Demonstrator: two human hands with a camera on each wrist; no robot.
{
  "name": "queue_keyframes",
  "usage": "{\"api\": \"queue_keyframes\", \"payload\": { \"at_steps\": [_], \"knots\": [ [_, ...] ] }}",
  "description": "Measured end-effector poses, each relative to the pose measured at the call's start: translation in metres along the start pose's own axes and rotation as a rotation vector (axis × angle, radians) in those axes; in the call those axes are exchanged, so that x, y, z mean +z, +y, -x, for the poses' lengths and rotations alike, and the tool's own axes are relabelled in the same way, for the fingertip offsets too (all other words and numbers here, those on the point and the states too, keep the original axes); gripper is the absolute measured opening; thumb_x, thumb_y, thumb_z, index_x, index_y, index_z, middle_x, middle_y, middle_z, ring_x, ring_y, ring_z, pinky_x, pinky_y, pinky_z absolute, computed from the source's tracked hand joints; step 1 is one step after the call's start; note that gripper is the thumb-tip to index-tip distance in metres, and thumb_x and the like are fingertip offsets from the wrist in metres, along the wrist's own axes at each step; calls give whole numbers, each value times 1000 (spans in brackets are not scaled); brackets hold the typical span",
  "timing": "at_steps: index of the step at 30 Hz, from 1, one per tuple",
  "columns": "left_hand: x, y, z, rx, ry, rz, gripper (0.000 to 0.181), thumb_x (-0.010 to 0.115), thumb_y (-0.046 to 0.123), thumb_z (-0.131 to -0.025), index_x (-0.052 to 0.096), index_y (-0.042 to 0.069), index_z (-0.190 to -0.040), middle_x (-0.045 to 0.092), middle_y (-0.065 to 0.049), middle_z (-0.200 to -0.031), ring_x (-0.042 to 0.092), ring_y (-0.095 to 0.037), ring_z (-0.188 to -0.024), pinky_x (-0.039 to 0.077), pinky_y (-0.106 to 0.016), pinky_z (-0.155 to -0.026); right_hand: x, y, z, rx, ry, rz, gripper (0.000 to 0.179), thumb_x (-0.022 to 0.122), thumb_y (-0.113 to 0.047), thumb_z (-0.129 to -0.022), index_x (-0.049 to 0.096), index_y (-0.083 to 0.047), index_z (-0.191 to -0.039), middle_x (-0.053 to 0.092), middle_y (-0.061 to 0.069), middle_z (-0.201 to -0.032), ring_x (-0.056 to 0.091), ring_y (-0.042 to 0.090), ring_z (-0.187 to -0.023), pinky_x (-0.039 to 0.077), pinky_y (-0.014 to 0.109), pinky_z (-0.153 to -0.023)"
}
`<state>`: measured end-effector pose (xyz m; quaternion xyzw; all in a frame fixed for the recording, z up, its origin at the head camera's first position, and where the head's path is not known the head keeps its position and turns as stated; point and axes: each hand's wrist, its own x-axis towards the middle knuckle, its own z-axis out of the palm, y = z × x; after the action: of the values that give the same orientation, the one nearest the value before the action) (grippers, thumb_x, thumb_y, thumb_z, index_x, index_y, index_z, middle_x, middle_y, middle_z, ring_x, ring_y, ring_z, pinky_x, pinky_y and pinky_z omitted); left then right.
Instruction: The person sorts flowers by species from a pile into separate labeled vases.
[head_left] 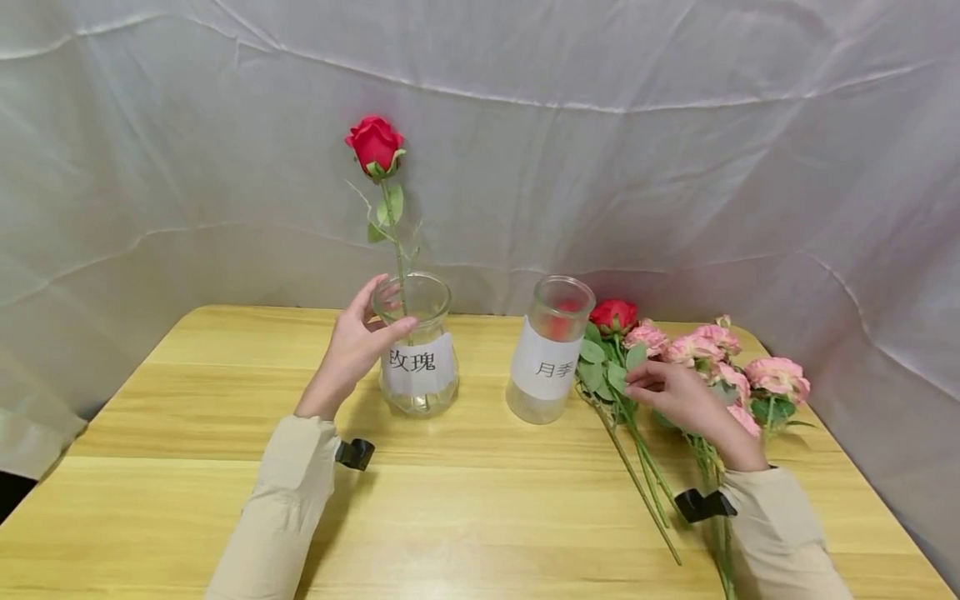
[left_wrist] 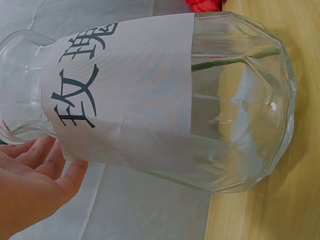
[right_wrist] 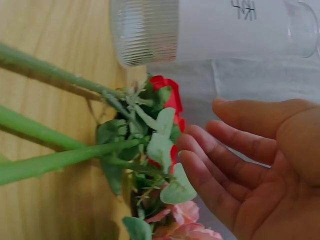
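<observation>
My left hand (head_left: 358,346) holds the neck of a wide glass vase (head_left: 422,398), thumb across the front and fingers at the back left of the rim. A white paper label (left_wrist: 120,95) with dark characters wraps this vase. In it stands one red rose (head_left: 375,146), upright and leaning slightly left, its stem (left_wrist: 220,63) showing through the glass. My right hand (head_left: 678,396) hovers with loosely bent fingers over the leaves (right_wrist: 160,147) of red roses (head_left: 613,316) lying on the table. Nothing is between its thumb and fingers (right_wrist: 200,150).
A narrower glass vase (head_left: 536,408), also with a paper label (head_left: 543,362), stands between the hands. Several pink flowers (head_left: 780,379) lie at the right, stems toward the front of the wooden table (head_left: 450,517). A grey cloth (head_left: 480,167) hangs behind.
</observation>
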<state>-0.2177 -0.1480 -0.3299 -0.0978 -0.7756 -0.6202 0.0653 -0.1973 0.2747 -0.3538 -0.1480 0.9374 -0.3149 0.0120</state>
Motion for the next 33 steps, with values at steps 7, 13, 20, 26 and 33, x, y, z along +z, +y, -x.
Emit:
{"api": "queue_keyframes", "payload": {
  "at_steps": [7,13,20,26,33],
  "knots": [
    [0,0,-1,13,-3,2,80,70,19,-89,24,8,-153,42,-8,-148,44,-25,-128,35,-39,-106,7,6,-1,32,-37,25,18,68,-11,-89,67,2,-102,67,4,-86,62,21,-79,50,35,-68],
    [2,0,0,21,2,9,79,70,16,-89,24,8,-153,42,-9,-148,44,-26,-128,36,-39,-106,13,15,-2,38,-98,6,17,68,-8,-88,66,4,-100,66,4,-86,62,19,-78,51,35,-70],
    [1,0,0,24,6,8,78,70,17,-88,25,8,-152,43,-9,-147,45,-25,-127,36,-39,-106,15,20,-3,59,-88,26,16,70,-8,-86,68,5,-96,66,4,-81,60,17,-73,50,34,-65],
    [1,0,0,32,6,16,79,70,17,-88,25,8,-152,43,-8,-147,45,-26,-127,36,-39,-106,22,21,-4,83,-82,121,18,72,-12,-82,72,2,-93,67,1,-78,59,13,-67,51,36,-66],
    [1,-2,0,28,7,8,79,70,17,-88,24,7,-152,43,-10,-147,45,-27,-127,36,-40,-106,28,15,-4,116,-86,141,14,71,-8,-82,71,3,-90,66,2,-76,57,13,-66,50,35,-64]
  ]
}}
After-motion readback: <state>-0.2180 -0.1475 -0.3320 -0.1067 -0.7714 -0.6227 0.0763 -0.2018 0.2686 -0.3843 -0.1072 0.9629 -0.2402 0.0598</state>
